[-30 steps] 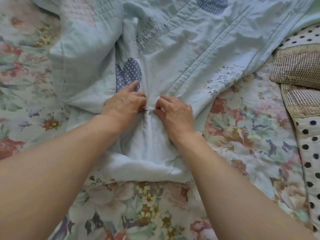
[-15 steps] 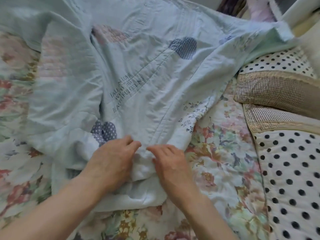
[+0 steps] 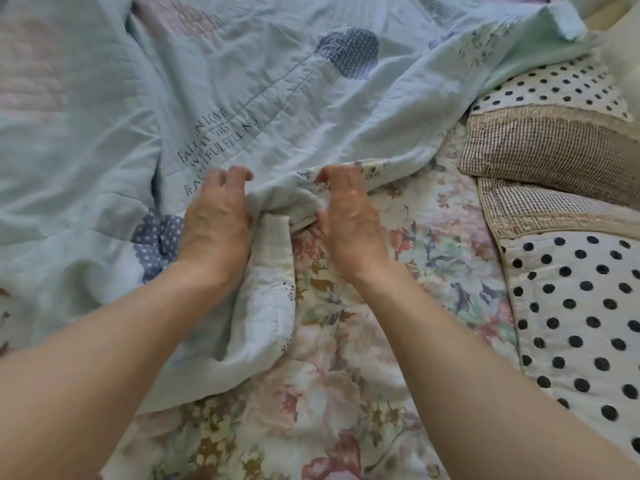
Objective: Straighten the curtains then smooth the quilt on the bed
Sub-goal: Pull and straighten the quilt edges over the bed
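A pale blue quilt (image 3: 242,81) with dotted navy patches and printed lettering lies rumpled over the left and upper part of the bed. Its near edge is bunched between my hands. My left hand (image 3: 216,223) lies on the quilt with its fingers curled into the fold. My right hand (image 3: 349,213) pinches the floral-trimmed edge of the quilt just to the right, thumb under the fabric. A folded flap of the quilt runs down under my left forearm. No curtains are in view.
A floral bedspread (image 3: 346,375) covers the bed under the quilt. At the right lie a polka-dot pillow (image 3: 581,323) and a brown checked pillow (image 3: 554,147); another dotted pillow (image 3: 561,88) sits behind them.
My hands have moved apart along the quilt's edge. The view has shifted, so more of the quilt's upper part and the pillows show.
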